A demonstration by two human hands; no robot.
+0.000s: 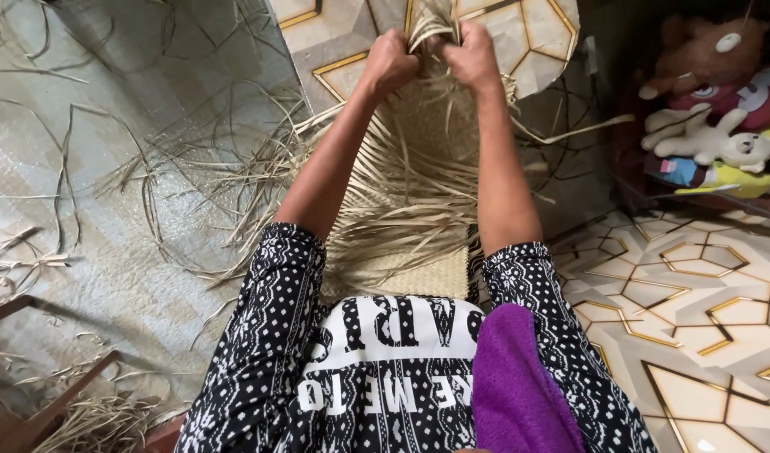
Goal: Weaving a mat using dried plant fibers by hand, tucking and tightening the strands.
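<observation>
A bundle of pale straw strips [433, 29] is gripped by both hands at the top of the view — left hand [391, 60] closed on its left side, right hand [473, 55] closed on its right side, the two fists nearly touching. Both arms are stretched forward over a half-woven straw mat [402, 268], which is spread on the floor in front of the person; loose strip ends [234, 180] are fanned out from its left edge. More stray strips are scattered over a grey-green sheet [108, 252] to the left. The tiled floor [704, 335], cream with gold and brown lines, is seen to the right. Soft toys [712, 101] are piled in the dark upper right corner, well apart from the hands. A black-and-white patterned shirt is worn, and a purple cloth [515, 386] is laid over the lap — lower right of centre. Brown wooden bars [33, 411] are seen at the lower left.
</observation>
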